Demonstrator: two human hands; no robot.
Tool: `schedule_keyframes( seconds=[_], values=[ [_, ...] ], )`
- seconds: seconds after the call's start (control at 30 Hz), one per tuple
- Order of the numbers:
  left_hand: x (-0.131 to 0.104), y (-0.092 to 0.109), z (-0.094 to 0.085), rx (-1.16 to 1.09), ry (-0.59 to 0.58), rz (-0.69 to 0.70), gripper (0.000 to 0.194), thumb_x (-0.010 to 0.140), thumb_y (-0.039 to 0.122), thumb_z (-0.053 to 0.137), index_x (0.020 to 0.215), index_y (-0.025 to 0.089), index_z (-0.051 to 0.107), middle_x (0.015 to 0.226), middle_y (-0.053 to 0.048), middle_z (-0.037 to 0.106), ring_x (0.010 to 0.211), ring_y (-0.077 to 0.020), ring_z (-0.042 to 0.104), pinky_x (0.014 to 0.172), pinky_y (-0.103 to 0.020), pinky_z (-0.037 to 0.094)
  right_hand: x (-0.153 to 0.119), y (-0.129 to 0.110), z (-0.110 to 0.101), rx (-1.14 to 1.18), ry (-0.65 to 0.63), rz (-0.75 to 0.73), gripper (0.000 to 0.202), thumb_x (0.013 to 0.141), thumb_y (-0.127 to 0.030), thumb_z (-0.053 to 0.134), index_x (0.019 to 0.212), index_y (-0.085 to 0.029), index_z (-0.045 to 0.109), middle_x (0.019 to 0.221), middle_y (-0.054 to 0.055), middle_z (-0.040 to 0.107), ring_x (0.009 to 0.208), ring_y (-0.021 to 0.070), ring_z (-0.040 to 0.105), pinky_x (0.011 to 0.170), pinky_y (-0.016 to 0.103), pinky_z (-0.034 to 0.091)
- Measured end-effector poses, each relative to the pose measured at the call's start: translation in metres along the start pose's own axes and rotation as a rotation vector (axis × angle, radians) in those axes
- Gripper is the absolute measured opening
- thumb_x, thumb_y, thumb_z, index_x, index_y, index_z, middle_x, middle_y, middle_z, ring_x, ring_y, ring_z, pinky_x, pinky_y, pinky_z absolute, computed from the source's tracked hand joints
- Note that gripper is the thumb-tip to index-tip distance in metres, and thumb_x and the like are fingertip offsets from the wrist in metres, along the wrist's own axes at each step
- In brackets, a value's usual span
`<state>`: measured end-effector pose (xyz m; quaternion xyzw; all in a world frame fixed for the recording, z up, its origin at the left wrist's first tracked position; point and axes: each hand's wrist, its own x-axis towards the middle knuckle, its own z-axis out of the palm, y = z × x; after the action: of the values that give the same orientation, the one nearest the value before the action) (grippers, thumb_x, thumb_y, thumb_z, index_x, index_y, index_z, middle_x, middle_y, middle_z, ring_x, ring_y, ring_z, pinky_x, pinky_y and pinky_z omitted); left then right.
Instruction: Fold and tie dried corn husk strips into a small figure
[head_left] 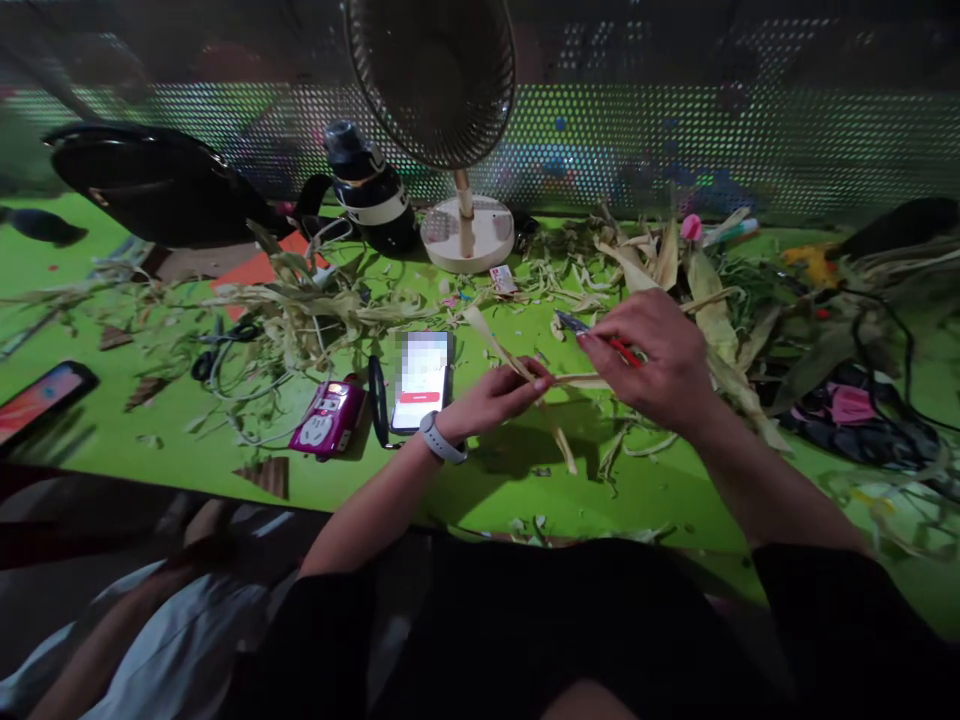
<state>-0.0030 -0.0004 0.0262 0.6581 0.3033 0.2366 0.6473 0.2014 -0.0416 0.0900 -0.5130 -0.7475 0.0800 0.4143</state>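
My left hand [504, 396], with a pale watch on its wrist, pinches strips of dried corn husk [487, 335] over the green table. One strip sticks up toward the back, and another hangs down toward me. A further strip stretches across to my right hand [651, 350]. That hand is closed around red-handled scissors [622, 349], whose dark metal tips point left and away from me. My fingers cover most of the handles. Whether the strip on the right is gripped by the right fingers or passes beneath them is hard to see.
A lit phone [420, 385] and a purple socket block [328, 418] with a white cable lie left of my hands. Behind stand a fan [466, 232] and a dark bottle [375, 205]. Husk piles [712, 300] spread to the right. Another person's legs [150, 640] show lower left.
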Motion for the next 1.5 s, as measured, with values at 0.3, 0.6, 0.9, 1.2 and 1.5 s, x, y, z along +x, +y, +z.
schedule_keyframes(
  seconds=[0.3, 0.6, 0.9, 1.2, 1.5],
  values=[
    [-0.003, 0.002, 0.012, -0.133, -0.408, -0.153, 0.04, 0.083, 0.05, 0.055, 0.08, 0.011, 0.063, 0.049, 0.007, 0.034, 0.042, -0.0037, 0.027, 0.041, -0.02, 0.018, 0.01, 0.041, 0.028, 0.737, -0.933, 0.417, 0.054, 0.083, -0.063, 0.047, 0.058, -0.016, 0.052, 0.048, -0.005, 0.045, 0.044, 0.006, 0.039, 0.045, 0.02, 0.031],
    [0.0, -0.007, 0.018, -0.129, -0.399, -0.126, 0.041, 0.085, 0.051, 0.053, 0.083, 0.011, 0.064, 0.054, 0.007, 0.031, 0.047, -0.0045, 0.025, 0.045, -0.021, 0.017, -0.003, 0.025, 0.056, 0.648, -0.636, 0.409, 0.048, 0.083, -0.053, 0.051, 0.052, -0.017, 0.044, 0.045, -0.007, 0.037, 0.041, 0.0045, 0.031, 0.042, 0.021, 0.024],
    [0.001, -0.012, 0.03, -0.368, -0.012, -0.172, 0.039, 0.076, 0.052, 0.064, 0.081, 0.014, 0.061, 0.062, 0.004, 0.047, 0.053, -0.005, 0.041, 0.05, -0.019, 0.031, 0.003, 0.038, 0.06, 0.695, -0.352, 0.549, 0.038, 0.082, -0.047, 0.051, 0.059, -0.017, 0.051, 0.054, -0.004, 0.048, 0.047, 0.0071, 0.041, 0.048, 0.022, 0.032],
    [0.003, -0.015, 0.02, -0.259, 0.271, 0.087, 0.03, 0.089, 0.046, 0.049, 0.101, 0.019, 0.042, 0.073, 0.001, 0.059, 0.061, -0.0091, 0.054, 0.057, -0.023, 0.045, -0.006, 0.05, 0.053, 0.868, -0.5, 0.694, 0.01, 0.075, -0.025, 0.05, 0.075, -0.017, 0.055, 0.061, 0.0, 0.06, 0.054, 0.0121, 0.057, 0.052, 0.024, 0.046],
    [0.001, -0.021, 0.027, -0.081, 0.307, 0.117, 0.032, 0.091, 0.05, 0.041, 0.102, 0.021, 0.039, 0.072, 0.001, 0.055, 0.059, -0.0109, 0.053, 0.053, -0.024, 0.042, -0.023, 0.023, 0.067, 0.568, -0.339, 0.602, 0.035, 0.085, -0.053, 0.052, 0.096, -0.021, 0.054, 0.061, -0.004, 0.056, 0.045, 0.0103, 0.048, 0.045, 0.023, 0.041]
  ],
)
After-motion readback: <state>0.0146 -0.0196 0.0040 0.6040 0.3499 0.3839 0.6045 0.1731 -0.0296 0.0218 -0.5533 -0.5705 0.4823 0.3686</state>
